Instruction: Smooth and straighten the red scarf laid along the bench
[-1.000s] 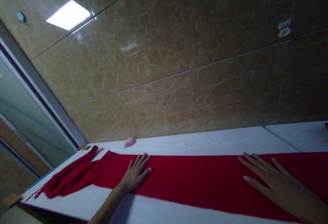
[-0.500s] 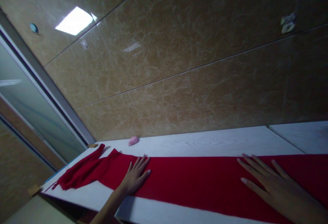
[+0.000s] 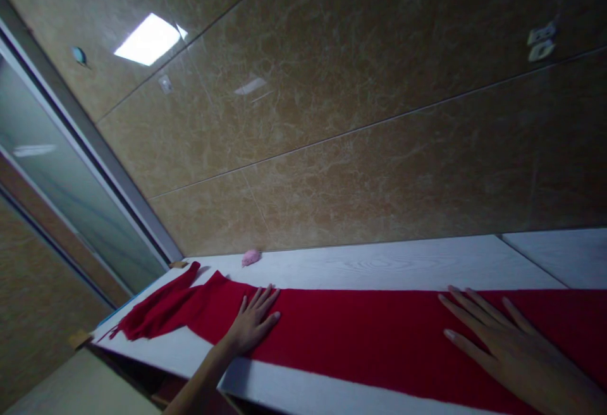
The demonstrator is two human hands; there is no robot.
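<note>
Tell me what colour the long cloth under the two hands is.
The cloth is plain red, best seen in the head view.

The light around me is dim, the wall darkest toward the right, while a blown-out white reflection glares at its upper left. Beside my left hand a soft shadow falls on the worktop; fine detail looks smeared.

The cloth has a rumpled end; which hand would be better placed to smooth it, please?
Probably the left hand: it rests on the cloth nearer the rumpled end; the right hand is farther away.
</note>
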